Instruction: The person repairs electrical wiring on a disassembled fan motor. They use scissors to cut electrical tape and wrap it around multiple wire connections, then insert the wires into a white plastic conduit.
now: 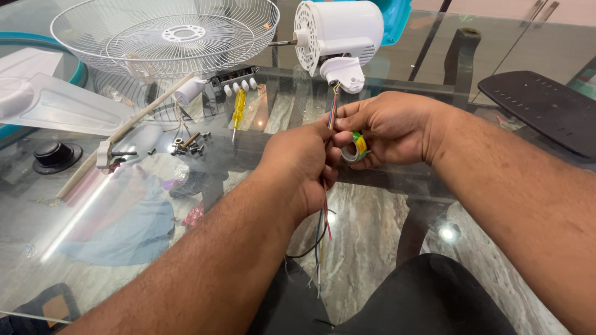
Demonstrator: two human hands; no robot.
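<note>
Head view: left hand [302, 162] pinches a bundle of coloured wires [331, 115] from the white fan motor [338, 34]; right hand [388, 127] grips a green tape roll [356, 147]. Tugging could strain the wires.

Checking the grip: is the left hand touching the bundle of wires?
Touching. The head view shows the left hand closed around the wires.
</note>
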